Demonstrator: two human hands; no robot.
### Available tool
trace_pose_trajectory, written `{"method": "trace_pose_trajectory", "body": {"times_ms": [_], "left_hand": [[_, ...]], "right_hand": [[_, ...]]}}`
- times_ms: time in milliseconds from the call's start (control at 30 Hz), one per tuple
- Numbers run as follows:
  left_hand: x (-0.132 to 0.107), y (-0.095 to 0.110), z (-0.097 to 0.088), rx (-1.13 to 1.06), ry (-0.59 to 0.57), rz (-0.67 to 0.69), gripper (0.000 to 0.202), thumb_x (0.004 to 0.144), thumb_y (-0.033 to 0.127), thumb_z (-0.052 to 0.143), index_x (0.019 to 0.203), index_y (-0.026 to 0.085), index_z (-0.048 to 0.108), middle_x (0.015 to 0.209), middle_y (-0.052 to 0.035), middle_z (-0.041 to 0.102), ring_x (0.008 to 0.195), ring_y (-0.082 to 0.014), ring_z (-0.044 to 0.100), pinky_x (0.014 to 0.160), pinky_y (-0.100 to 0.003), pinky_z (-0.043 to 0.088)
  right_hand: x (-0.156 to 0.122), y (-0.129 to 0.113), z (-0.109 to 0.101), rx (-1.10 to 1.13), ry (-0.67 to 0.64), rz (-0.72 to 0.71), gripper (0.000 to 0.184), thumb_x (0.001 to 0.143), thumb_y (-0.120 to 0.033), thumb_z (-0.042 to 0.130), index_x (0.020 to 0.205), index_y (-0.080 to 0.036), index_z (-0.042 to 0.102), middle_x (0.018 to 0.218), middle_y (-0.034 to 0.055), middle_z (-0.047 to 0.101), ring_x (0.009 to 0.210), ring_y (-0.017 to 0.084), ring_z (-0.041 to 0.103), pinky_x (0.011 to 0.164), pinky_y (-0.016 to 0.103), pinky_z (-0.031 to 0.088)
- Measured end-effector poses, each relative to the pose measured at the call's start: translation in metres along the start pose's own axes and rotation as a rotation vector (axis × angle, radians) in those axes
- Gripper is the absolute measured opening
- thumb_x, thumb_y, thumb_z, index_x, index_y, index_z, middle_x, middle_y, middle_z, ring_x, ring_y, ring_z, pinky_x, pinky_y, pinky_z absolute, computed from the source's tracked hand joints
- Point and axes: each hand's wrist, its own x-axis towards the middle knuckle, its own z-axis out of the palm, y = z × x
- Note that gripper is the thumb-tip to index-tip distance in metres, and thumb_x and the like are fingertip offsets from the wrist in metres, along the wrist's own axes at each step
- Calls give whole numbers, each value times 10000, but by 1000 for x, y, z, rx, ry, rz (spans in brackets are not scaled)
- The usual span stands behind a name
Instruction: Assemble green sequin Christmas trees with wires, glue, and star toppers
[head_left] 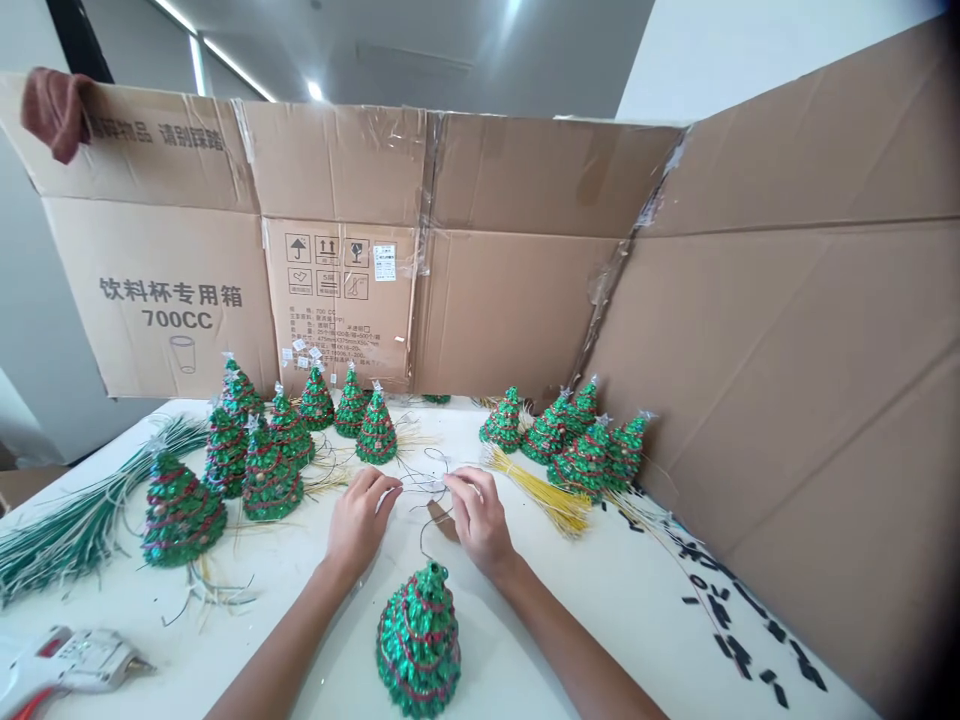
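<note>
Green tinsel tree (418,645) stands upright on the bench (517,655) between the forearms, its base meeting the picture's lower edge. Thin dark wire (420,491) lies in tangled loops beyond its tip, between the two hands; where each strand ends is hard to follow. Both forearms, cut off at the bottom, slant inward and forward, wrists low, backs of the hands upward. The left hand (360,522) pinches the wire, thumb and index drawn together. The right hand (480,520) is curled at the strands opposite, its thumb mostly hidden; whether it grips any, I cannot tell. A brown scrap (442,520) lies just beside it, partly covered. Left, the frame crops a glue gun (75,660) and a green wire bundle (82,510).
</note>
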Motion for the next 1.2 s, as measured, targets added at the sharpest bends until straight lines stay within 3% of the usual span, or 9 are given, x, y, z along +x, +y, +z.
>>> {"method": "trace_pose_trajectory", "body": {"times_ms": [267, 433, 600, 733, 933, 1067, 1200], "left_hand": [[5, -3, -1, -282, 102, -221, 168, 1038, 365, 682, 972, 254, 791, 927, -43, 794, 829, -214, 741, 811, -338, 563], [6, -12, 4, -519, 174, -387, 237, 966, 454, 771, 980, 222, 821, 921, -74, 823, 833, -230, 775, 825, -348, 602], [9, -18, 6, -811, 204, -530, 419, 887, 569, 879, 1030, 181, 815, 972, -105, 819, 867, -230, 779, 864, -359, 626], [11, -16, 2, -1031, 193, -626, 483, 863, 562, 923, 1097, 153, 817, 1072, -131, 820, 949, -224, 774, 943, -367, 622], [11, -16, -1, -1294, 175, -735, 401, 878, 453, 941, 1126, 169, 806, 1207, -133, 824, 1068, -206, 776, 1083, -377, 592], [12, -15, -4, -1411, 121, -782, 295, 916, 345, 914, 1127, 173, 801, 1233, -128, 822, 1098, -202, 780, 1097, -369, 591], [12, -10, -8, -1485, 63, -804, 261, 937, 296, 893, 1138, 161, 797, 1243, -139, 817, 1120, -222, 784, 1081, -377, 599]], "right_hand": [[-1, 1, 0, 84, -134, 248, 387, 1129, -238, 574, 1509, -270, 511, 1230, 107, 702, 1025, 236, 769, 910, 428, 703], [-8, 16, 5, 56, -256, 337, 313, 1106, -267, 567, 1416, -245, 595, 1172, 103, 735, 1093, 281, 752, 969, 489, 670], [-10, 18, 6, 61, -421, 317, 343, 1079, -227, 599, 1406, -260, 699, 1326, 121, 746, 1298, 301, 687, 1143, 524, 602], [-9, 12, 3, 52, -523, 278, 396, 1077, -245, 633, 1457, -299, 727, 1501, 131, 691, 1472, 324, 591, 1241, 569, 536], [-12, 12, 3, 25, -626, 250, 451, 1105, -305, 612, 1550, -326, 682, 1632, 133, 628, 1570, 362, 514, 1251, 631, 523], [-13, 11, 5, 21, -671, 223, 497, 1127, -296, 578, 1617, -370, 614, 1690, 98, 582, 1628, 338, 454, 1302, 607, 476], [-16, 11, 8, 2, -681, 204, 473, 1115, -280, 598, 1584, -316, 652, 1647, 95, 636, 1604, 356, 478, 1295, 608, 482]]}}
